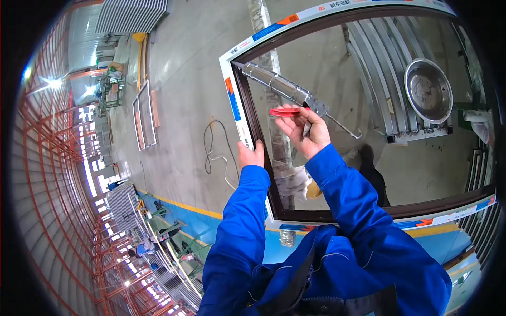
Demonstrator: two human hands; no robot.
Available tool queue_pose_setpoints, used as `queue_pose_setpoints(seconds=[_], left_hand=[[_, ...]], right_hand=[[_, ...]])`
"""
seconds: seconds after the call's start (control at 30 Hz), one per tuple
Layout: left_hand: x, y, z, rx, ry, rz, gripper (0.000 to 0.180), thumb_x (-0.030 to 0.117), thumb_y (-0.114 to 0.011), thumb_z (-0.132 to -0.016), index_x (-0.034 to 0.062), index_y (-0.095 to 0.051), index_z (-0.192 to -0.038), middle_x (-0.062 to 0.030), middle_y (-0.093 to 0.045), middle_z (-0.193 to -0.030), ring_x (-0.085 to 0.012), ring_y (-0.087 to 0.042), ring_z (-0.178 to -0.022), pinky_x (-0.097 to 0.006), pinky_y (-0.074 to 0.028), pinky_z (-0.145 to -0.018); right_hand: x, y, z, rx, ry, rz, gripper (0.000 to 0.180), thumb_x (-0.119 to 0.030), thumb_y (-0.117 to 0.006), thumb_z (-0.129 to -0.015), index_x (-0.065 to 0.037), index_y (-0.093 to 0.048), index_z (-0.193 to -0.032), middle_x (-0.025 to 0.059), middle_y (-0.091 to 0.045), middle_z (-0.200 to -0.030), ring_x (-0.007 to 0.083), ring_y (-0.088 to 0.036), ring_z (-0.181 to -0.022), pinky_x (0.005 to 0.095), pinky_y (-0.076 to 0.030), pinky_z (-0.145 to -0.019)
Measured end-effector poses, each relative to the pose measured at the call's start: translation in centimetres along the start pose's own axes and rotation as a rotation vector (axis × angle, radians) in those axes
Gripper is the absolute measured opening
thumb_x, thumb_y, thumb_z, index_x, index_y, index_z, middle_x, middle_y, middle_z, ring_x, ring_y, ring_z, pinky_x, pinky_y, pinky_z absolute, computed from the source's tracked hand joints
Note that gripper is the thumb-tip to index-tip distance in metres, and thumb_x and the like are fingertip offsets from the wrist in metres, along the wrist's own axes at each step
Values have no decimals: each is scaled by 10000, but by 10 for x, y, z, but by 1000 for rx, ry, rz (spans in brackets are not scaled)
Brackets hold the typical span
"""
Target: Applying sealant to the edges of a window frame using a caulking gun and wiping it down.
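A large window frame (242, 110), dark brown inside with white, blue and orange film outside, lies in front of me. My left hand (251, 155) grips its left side, with the thumb over the inner edge. My right hand (310, 131) is closed around the handle end of a caulking gun (279, 87). Its silvery barrel slants up and left toward the frame's upper left corner, where the tip touches or overlaps the dark edge. A hooked rod sticks out behind. A red part (287, 112) shows above my right fingers.
Through the frame I see a metal basin (428, 90) on grey metal profiles (377, 73), and a whitish cloth-like bundle (294, 181). A cable (206, 152) lies on the floor at left, with a smaller frame (145, 115) beyond. Someone in blue (144, 248) is far off at lower left.
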State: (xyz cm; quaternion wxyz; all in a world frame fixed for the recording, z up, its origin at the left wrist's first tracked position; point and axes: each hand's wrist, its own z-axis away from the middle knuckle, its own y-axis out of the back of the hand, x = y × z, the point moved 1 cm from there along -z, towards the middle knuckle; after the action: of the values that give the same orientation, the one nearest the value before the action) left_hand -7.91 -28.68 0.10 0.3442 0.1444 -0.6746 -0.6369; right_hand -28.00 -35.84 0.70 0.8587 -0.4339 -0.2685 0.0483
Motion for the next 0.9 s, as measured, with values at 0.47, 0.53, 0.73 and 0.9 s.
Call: queue_pose_setpoints(seconds=[0.47, 0.53, 0.73, 0.9], left_hand=[[-4, -9, 1, -5, -64, 270, 466, 311, -698, -776, -2, -500, -1059, -245, -647, -958, -428, -630, -912, -475, -491, -778], [-6, -14, -2, -38, 1, 318, 458, 279, -697, -747, -10, -517, -1054, -271, -623, -1005, -439, -617, -934, -477, -494, -779], [-7, 8, 3, -57, 90, 42, 511, 415, -642, -794, 52, -458, -1103, -242, -642, -989, -435, -619, -918, -518, -487, -791], [2, 23, 8, -52, 88, 19, 444, 366, -637, -797, 45, -450, -1040, -225, -638, -914, -432, -627, -799, -537, -493, -719]], right_hand=[[0, 29, 0, -23, 64, 182, 123, -137, -537, -872, -21, -571, -898, 131, -634, -827, 326, -652, -833, 485, -553, -843], [-5, 28, 4, -156, 100, 290, 190, -107, -541, -856, 33, -596, -971, 168, -661, -954, 314, -645, -934, 445, -526, -908], [-8, 44, -16, -303, 22, 354, 375, -60, -569, -856, 44, -515, -1212, 193, -557, -1253, 351, -505, -1220, 535, -349, -1093], [-23, 54, -21, -332, -7, 382, 348, -23, -575, -854, 27, -517, -1193, 175, -585, -1184, 348, -525, -1188, 524, -397, -1057]])
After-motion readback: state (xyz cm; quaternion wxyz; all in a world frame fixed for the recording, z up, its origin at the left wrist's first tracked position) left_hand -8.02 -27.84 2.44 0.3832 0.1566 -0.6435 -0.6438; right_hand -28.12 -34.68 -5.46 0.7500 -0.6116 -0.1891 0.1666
